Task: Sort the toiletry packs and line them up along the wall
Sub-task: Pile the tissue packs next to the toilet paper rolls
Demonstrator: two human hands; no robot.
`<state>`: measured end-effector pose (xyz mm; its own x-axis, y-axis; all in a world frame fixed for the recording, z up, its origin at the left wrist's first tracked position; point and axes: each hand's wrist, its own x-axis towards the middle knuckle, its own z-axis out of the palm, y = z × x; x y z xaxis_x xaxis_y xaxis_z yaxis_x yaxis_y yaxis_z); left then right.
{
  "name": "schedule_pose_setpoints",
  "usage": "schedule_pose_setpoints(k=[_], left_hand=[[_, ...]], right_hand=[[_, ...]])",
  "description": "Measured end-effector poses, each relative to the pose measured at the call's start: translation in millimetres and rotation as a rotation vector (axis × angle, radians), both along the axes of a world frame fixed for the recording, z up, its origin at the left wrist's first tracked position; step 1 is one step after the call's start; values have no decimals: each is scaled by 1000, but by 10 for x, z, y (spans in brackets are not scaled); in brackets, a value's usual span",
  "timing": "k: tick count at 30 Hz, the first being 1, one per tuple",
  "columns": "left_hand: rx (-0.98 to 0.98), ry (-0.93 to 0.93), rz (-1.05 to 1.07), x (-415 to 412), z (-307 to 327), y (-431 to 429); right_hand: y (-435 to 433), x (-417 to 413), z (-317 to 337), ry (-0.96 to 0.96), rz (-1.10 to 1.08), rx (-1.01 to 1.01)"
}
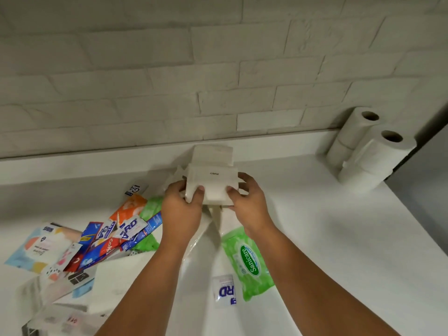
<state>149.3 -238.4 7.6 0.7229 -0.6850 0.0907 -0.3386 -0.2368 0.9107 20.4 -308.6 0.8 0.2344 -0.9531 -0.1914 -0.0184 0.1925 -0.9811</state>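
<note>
Two bare arms reach up from the bottom of the view, closest of all. Far left on the white worktop [339,226] sits a messy pile of packs [97,238], with orange, blue, red and green ones all mixed up. Next comes the left grip [181,209]. Its fingers are curled round the left end of a soft white pack [213,183], with the thumb on top. The right grip [249,202] is clamped on the other end in the same way. So the white pack sits between the two grips, held at both ends, near the wall [218,81]. Just behind it, a second white pack [212,154] leans at the wall. I cannot tell if the two packs touch. Below the right grip lies a green wipes pack [247,260], with a small sachet [224,291] just beside it. Far right, paper rolls [368,146] stand in the corner. What could go wrong? The white pack looks squashy, so a tight squeeze might bend it. Pushed in too fast, it could knock over the pack behind it. Set down crooked, it would spoil the neat line.
</note>
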Motion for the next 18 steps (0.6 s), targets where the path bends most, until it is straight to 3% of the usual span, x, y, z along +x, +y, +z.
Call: schedule_pose_setpoints(k=[9, 18], left_hand=[[-7, 279, -93, -830, -151, -254], [78, 294, -160, -1806, -463, -921]], right_hand=[[-267, -1028, -188, -118, -5, 21], [-830, -1969, -394, 23, -142, -21]])
